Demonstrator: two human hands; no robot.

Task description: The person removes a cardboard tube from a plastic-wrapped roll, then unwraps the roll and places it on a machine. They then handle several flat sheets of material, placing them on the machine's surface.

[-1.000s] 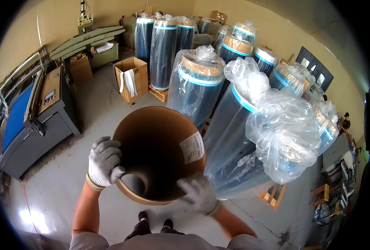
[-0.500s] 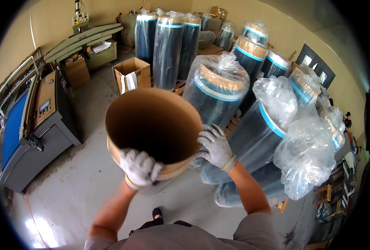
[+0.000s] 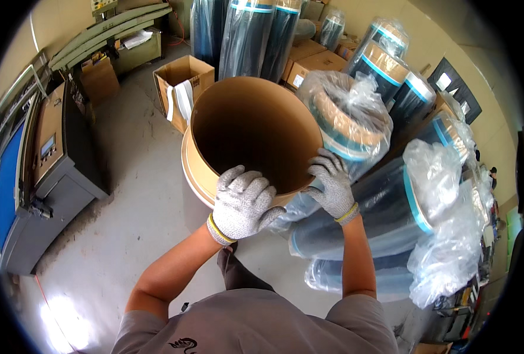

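Note:
A large, wide cardboard tube (image 3: 206, 168) stands in front of me, its dark hollow mouth facing up toward me. Grey knit gloves with yellow cuffs cover both hands. My left hand (image 3: 242, 203) grips the near edge of the rim, with the fingers laid over it and the thumb out to the side. On the right edge, my right hand (image 3: 332, 186) curls its fingers over the rim. The lower part of the tube is partly hidden by its own upper end and my left arm.
Plastic-wrapped dark rolls (image 3: 385, 206) lean or lie to the right, with a bagged roll (image 3: 347, 118) just beyond my right hand. An open carton (image 3: 182, 76) is behind the tube. A grey machine (image 3: 67, 183) stands at left; brown boxes (image 3: 318, 65) sit farther back.
The view has shifted, and the tube now appears farther right and higher. My left hand has moved along the rim toward my right hand. One leg has stepped nearer the tube.

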